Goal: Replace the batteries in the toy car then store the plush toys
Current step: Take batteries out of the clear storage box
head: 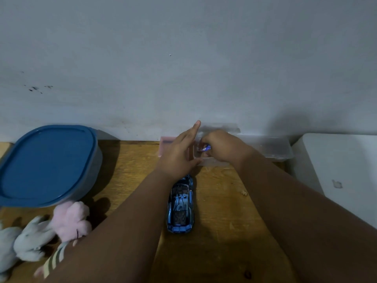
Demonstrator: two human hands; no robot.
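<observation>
Nearest, at the left edge of the worktop (220, 221), the plush toys wait unstored: a pink plush (69, 219) beside a grey plush rabbit (32, 240). Centre stage, the blue toy car (180, 205) sits between the two forearms, apparently roof-up, nobody touching it. So this looks like the battery step. Further out, the left hand (179, 154) hovers flat, fingers (192, 131) straight and together, holding nothing. The right hand (222, 148) pinches a small blue-and-white battery (205, 148) right over the small clear box (214, 162); what else that box holds is hidden. The next move probably calls for turning the car over to reach its compartment. A pink box (166, 142) sits under the left hand, contents unseen. The big blue-lidded tub (47, 164) stands closed at left. Against the wall, a clear tray (273, 149); its contents are unclear.
</observation>
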